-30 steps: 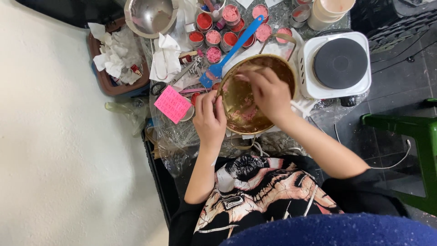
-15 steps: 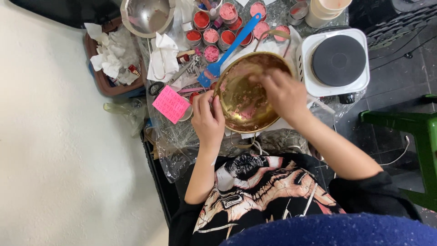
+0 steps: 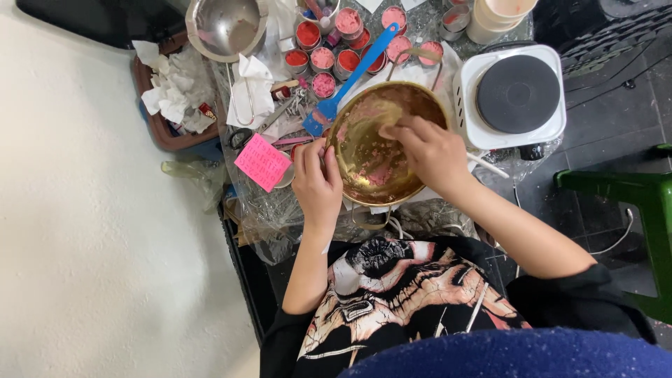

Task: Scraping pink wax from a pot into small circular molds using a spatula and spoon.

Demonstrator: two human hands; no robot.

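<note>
Head view: brass bowl (image 3: 371,150), pink-smeared, left hand (image 3: 317,185) gripping rim, right hand (image 3: 428,150) inside, grip unclear.

Our left hand (image 3: 317,183) curls its fingers inward, forearm bare and reaching straight ahead; our right hand (image 3: 428,152) lies palm down, fingers bent, its forearm angled in from the right.

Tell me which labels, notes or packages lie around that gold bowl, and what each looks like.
Pink square paper note: left of the gold metal bowl, beside the left hand, tilted, with rows of small handwriting.
Small red-and-white packet: on the crumpled white tissues in the brown tray, upper left.
No screens or signs show.
</note>
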